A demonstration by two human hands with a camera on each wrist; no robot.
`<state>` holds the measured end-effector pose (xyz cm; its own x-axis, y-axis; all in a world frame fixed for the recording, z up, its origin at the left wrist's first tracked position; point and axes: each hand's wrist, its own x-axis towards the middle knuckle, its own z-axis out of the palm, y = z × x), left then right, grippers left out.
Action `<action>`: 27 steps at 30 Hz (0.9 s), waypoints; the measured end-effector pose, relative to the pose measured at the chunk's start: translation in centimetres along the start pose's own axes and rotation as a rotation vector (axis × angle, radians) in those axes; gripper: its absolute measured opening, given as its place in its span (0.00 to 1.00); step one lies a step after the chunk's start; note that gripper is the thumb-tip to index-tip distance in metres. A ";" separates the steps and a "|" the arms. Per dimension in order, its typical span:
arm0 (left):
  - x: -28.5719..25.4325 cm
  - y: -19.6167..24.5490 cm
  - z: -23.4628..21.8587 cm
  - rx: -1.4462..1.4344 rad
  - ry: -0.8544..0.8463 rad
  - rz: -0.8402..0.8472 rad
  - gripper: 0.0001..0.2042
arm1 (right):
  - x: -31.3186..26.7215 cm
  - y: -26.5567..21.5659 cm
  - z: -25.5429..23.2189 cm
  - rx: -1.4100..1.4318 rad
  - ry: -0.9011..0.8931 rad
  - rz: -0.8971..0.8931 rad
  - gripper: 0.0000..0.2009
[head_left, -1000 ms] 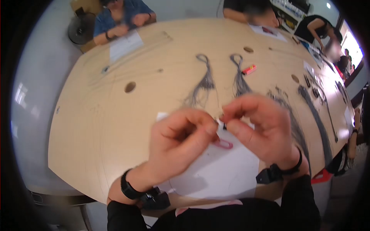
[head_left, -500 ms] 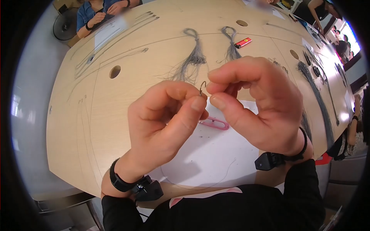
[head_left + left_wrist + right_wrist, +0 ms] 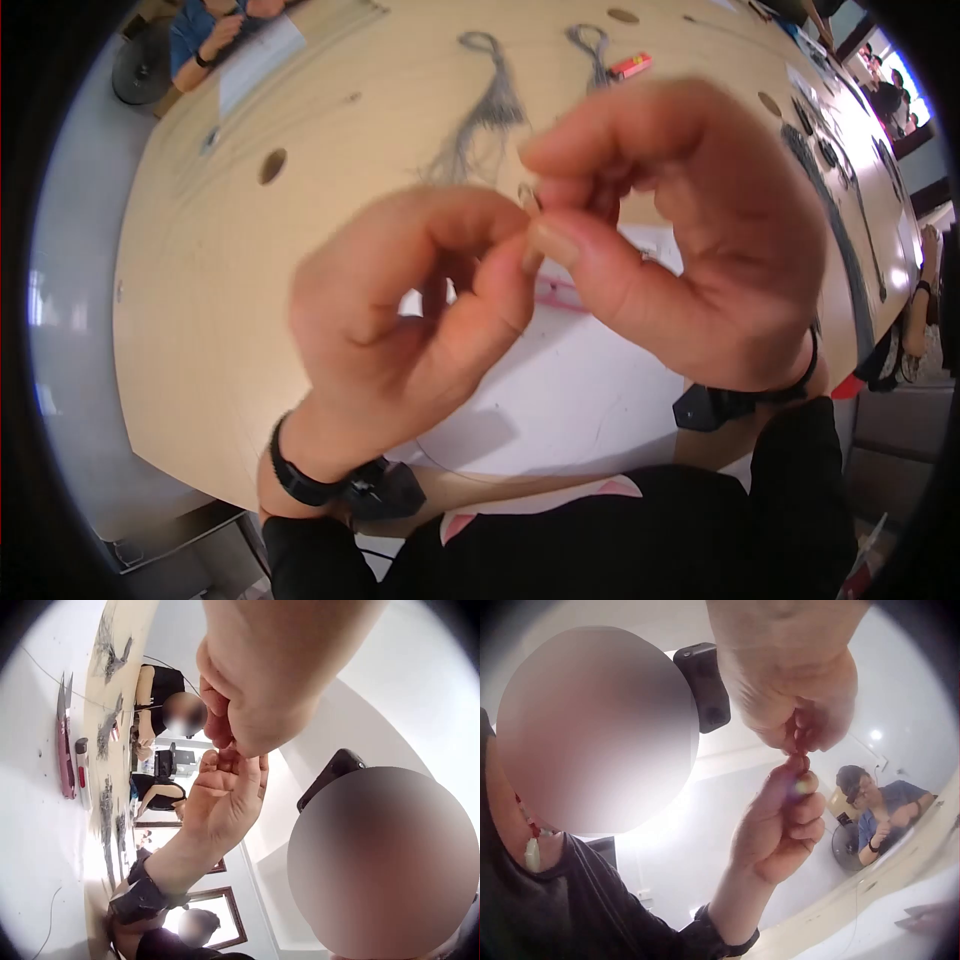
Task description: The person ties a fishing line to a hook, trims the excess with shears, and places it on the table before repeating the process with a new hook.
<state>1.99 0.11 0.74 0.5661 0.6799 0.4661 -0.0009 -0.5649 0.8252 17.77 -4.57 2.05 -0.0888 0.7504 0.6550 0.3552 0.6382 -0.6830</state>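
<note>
In the head view, a small dark fish hook [image 3: 528, 196] stands up at the fingertips, its bend showing between both hands. My left hand [image 3: 410, 290] pinches it low between thumb and forefinger. From the other side, my right hand [image 3: 700, 230] curls its fingers and thumb in on the hook, thumb tip against the left fingertips. The left wrist view also shows the fingertips of my left hand [image 3: 251, 712] and right hand [image 3: 225, 795] meeting. Below lie pink-handled thread snips [image 3: 560, 292] on white paper [image 3: 560, 400], partly hidden by the hands.
Looped bundles of grey line [image 3: 490, 100] lie farther across the table [image 3: 220, 300], beside a red lighter [image 3: 630, 66]. Another long grey bundle [image 3: 845, 250] is at the right. A white-and-red tool [image 3: 82, 772] lies by the snips. A person [image 3: 885, 814] sits across the table.
My right thumb and fingers have closed in on the hook at the left fingertips. Both hands sit higher in the head view, which has tipped down.
</note>
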 end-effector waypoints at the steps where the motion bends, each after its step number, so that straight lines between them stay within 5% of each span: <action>1: -0.1 0.0 -0.2 0.035 -0.046 0.024 0.07 | 0.0 0.0 -0.1 0.023 -0.015 0.027 0.14; 13: 0.1 -0.5 -0.4 0.076 -0.054 0.088 0.05 | 0.5 0.3 -1.0 0.107 -0.138 0.061 0.16; 16: 0.2 -0.5 -0.2 0.095 -0.016 0.068 0.05 | 0.1 0.3 0.1 0.004 0.029 0.155 0.17; 19: 0.2 -0.6 0.0 0.100 0.004 0.053 0.05 | -0.2 0.6 1.0 0.330 0.185 0.041 0.16; 23: 0.3 -0.5 -0.1 0.127 -0.017 0.107 0.05 | 0.4 -1.0 0.3 0.151 0.039 0.211 0.16; 27: 0.2 -0.5 0.0 0.084 -0.013 0.099 0.05 | 0.3 -0.2 -0.5 0.076 -0.047 0.171 0.15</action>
<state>2.12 0.57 0.43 0.5773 0.6128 0.5396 0.0112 -0.6668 0.7452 18.17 -4.58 2.52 -0.0766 0.8552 0.5126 0.2976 0.5103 -0.8069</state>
